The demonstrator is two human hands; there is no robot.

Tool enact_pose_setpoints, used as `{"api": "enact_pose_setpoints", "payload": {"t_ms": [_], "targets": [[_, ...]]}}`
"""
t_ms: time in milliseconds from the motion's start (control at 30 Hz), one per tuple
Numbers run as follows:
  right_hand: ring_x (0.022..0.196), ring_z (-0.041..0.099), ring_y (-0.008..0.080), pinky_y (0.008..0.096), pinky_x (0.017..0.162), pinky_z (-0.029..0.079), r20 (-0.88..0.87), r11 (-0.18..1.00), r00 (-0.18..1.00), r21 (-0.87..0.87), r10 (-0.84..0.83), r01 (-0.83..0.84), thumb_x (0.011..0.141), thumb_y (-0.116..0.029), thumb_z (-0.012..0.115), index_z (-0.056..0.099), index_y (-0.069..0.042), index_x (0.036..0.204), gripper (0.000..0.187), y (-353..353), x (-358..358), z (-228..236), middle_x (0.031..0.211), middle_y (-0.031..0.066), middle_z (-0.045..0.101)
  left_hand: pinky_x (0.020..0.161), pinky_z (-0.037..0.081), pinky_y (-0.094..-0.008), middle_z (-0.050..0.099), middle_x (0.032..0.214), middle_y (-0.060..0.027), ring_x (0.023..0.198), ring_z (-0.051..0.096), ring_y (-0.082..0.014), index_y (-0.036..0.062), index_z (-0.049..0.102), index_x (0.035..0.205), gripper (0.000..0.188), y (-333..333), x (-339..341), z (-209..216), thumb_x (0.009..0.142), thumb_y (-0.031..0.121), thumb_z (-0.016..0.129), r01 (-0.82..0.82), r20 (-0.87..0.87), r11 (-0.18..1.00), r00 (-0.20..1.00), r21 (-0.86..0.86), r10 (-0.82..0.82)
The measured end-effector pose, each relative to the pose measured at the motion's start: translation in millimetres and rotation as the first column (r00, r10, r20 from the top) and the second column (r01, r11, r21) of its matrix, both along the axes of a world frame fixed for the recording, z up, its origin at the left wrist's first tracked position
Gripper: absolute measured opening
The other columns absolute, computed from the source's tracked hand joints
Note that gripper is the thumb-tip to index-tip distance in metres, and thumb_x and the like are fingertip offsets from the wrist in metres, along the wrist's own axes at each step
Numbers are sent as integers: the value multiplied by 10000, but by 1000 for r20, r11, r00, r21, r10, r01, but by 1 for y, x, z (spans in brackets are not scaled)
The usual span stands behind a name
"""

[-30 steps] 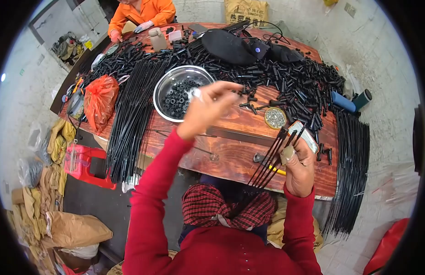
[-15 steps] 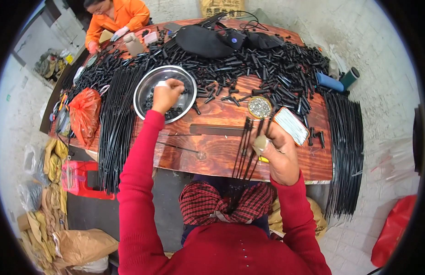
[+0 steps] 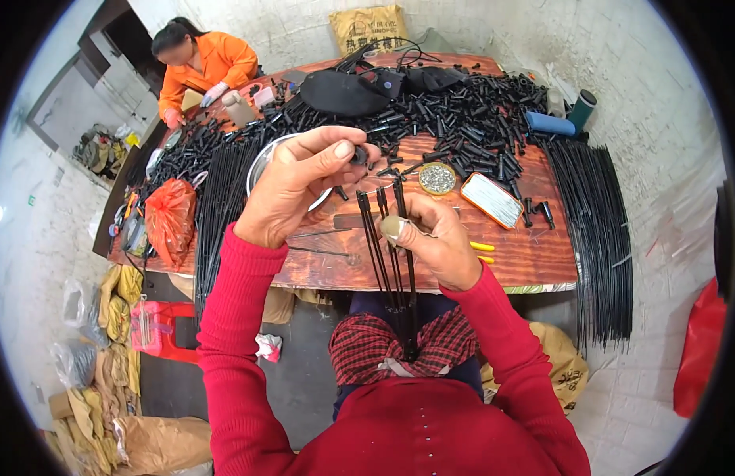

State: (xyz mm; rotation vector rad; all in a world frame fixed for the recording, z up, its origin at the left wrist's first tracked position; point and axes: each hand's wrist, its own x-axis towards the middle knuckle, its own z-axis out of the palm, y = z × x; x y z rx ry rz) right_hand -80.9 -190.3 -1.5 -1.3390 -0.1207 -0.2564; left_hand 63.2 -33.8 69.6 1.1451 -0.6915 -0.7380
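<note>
My left hand [image 3: 284, 186] is raised in front of the metal bowl [image 3: 255, 176], mostly hiding it. Its thumb and fingers pinch a small black round part [image 3: 358, 156]. Over the table's near edge, my right hand [image 3: 439, 242] grips several thin black rods [image 3: 393, 270], held upright and fanned slightly apart. Their lower ends hang down over my lap. A tan cover [image 3: 393, 228] sits on the right thumb. The black part is just above and left of the rods' upper ends, apart from them.
Black tubular pieces [image 3: 454, 119] heap across the table's far side. A round dish of small metal bits [image 3: 438, 179] and a tray of pale thin pieces [image 3: 494, 200] lie beyond my right hand. Yellow handles [image 3: 482, 247] lie beside it. A person in orange [image 3: 201, 67] works at far left.
My left hand has come out of the bowl, up and rightward to near the rods, with the black part now showing in its fingers. The right hand still holds the rods. The view has shifted.
</note>
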Motion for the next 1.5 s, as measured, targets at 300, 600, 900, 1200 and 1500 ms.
{"api": "enact_pose_setpoints", "payload": {"t_ms": [300, 600, 900, 1200, 1500], "targets": [[837, 589, 85, 257, 746, 482, 25, 980, 999, -197, 21, -16, 928, -265, 655, 608, 7, 1065, 308, 4, -20, 0, 927, 22, 643, 880, 534, -334, 656, 1061, -136, 966, 639, -202, 9, 642, 1103, 227, 5, -38, 3, 917, 139, 658, 49, -3, 992, 999, -116, -50], [864, 589, 83, 255, 783, 478, 31, 992, 999, -117, 40, -36, 913, -227, 679, 610, 14, 1096, 310, 11, -30, 5, 959, 25, 648, 901, 546, -341, 648, 1106, -149, 1008, 637, -178, 10, 638, 1104, 210, 10, -46, 1, 918, 108, 645, 15, -6, 994, 1000, -111, -16], [860, 589, 77, 250, 771, 481, 47, 985, 999, -170, 12, -4, 911, -211, 679, 615, 18, 1109, 309, 13, -30, 4, 956, 21, 650, 808, 574, -313, 664, 1051, -133, 922, 661, -194, 23, 639, 1072, 198, 14, -44, -6, 894, 103, 673, 20, 46, 990, 999, -139, -14], [862, 590, 79, 253, 779, 486, 32, 986, 999, -169, 11, -6, 914, -184, 674, 610, 22, 1136, 309, 10, -27, -1, 971, 21, 654, 929, 509, -341, 671, 1087, -146, 1026, 641, -207, -21, 643, 1085, 234, 19, -35, -4, 868, 58, 679, 144, 45, 981, 989, -132, -139], [868, 585, 75, 256, 780, 487, 23, 987, 1000, -159, 17, -13, 914, -190, 674, 615, 21, 1141, 315, 11, -26, 2, 974, 20, 651, 967, 488, -386, 662, 1122, -155, 1048, 637, -229, -50, 642, 1150, 286, 16, -31, -9, 895, 80, 637, 170, 21, 965, 985, -200, -169]]}}
